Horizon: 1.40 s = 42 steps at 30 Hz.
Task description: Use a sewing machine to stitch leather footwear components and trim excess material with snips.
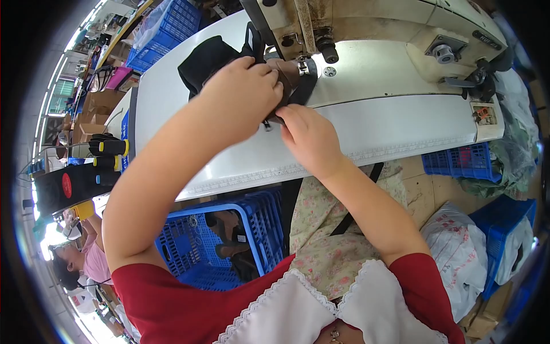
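A black and dark-brown sewn piece (289, 73), maybe part of a bag, lies on the white sewing table (366, 126). Its black flap (207, 62) spreads to the left, and its right end reaches the presser foot (303, 67) of a sewing machine (378, 28). My left hand (245, 94) is closed over the brown part with bent fingers, the palm hidden. Thumb and fingers of my right hand (312, 136) pinch the near edge of the same piece. A small metal zipper pull (267, 125) hangs between both hands.
Below the table edge stands a blue crate (246, 215) with brown pieces inside. A measuring scale (344, 159) runs along the front edge. Another blue crate (458, 163) and white plastic bags (455, 246) are at right. A person in pink (94, 258) sits at far left.
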{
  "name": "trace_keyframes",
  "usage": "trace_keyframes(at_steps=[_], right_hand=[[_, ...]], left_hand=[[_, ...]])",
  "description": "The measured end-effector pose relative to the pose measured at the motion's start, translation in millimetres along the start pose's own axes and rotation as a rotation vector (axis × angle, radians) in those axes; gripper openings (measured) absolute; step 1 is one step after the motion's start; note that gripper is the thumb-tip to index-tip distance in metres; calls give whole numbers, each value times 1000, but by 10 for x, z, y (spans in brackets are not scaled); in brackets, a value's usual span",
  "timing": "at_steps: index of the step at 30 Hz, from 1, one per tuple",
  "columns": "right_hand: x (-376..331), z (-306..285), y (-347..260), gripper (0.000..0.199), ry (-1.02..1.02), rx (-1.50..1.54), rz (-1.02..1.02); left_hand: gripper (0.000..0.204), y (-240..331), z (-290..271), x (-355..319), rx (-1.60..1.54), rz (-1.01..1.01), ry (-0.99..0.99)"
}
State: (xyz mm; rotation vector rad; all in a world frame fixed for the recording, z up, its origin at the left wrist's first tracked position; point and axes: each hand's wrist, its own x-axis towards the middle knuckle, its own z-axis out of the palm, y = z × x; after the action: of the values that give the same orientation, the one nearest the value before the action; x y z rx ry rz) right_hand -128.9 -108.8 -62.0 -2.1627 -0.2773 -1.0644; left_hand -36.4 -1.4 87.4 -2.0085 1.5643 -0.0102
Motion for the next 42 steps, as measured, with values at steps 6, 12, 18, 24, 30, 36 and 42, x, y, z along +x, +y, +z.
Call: trace_keyframes(at_steps=[6, 12, 18, 24, 30, 36, 42], right_hand=[[-131, -131, 0, 20, -109, 4, 1], [-57, -155, 54, 24, 1, 48, 11], [-80, -206, 179, 30, -56, 14, 6], [-89, -263, 230, 28, -72, 97, -54], [63, -276, 364, 26, -145, -145, 52], [34, -245, 463, 28, -266, -229, 175], [59, -239, 509, 27, -271, -236, 194]], left_hand=[[50, 401, 281, -45, 297, -19, 132], [48, 400, 294, 75, 332, -74, 86], [46, 566, 329, 172, 168, -228, -28], [49, 847, 685, 100, 181, -373, 226], [47, 919, 759, 61, 69, -427, 340], [45, 850, 836, 25, 5, -381, 438], [43, 844, 970, 23, -35, -348, 428]])
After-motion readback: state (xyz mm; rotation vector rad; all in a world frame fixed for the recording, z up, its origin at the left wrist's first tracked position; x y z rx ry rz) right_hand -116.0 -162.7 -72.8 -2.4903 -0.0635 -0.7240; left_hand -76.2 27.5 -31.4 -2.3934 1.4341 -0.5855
